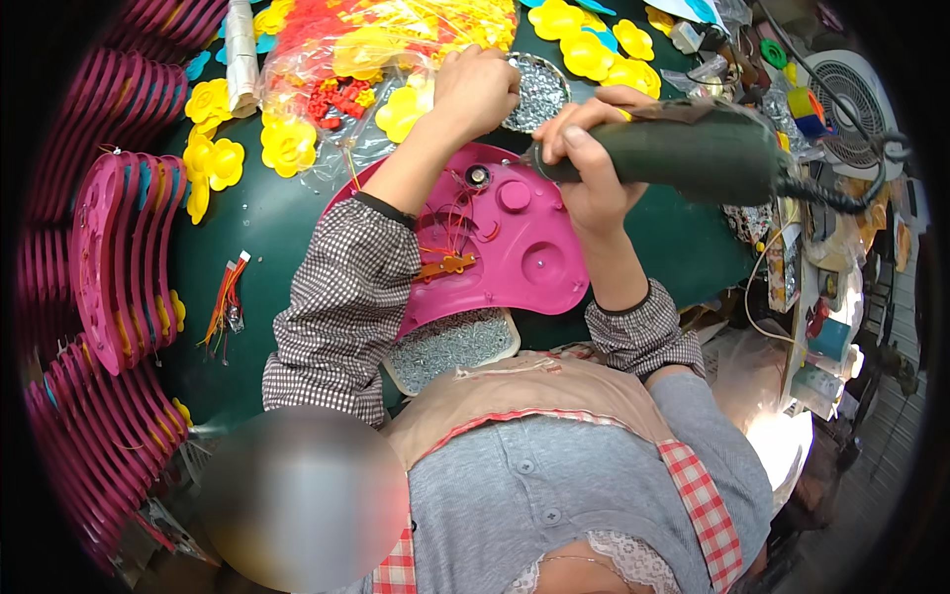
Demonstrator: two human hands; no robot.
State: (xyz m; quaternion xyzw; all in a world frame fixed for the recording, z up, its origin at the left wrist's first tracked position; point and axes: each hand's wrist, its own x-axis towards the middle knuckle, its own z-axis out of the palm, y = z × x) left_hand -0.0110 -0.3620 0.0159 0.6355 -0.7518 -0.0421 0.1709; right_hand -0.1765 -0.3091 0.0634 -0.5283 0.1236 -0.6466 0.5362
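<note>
A: Right hand clamped on the power screwdriver, long axis lying sideways, tip toward the pink plastic shell on the table.

B: Left hand?

A: Closed loosely, knuckles up, over the dish of screws, just beyond the shell.

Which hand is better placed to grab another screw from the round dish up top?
Left. The left hand already rests at the round dish of screws, fingers curled at its rim. The right hand is wrapped around the green power screwdriver, tip at the pink plastic panel.
</note>
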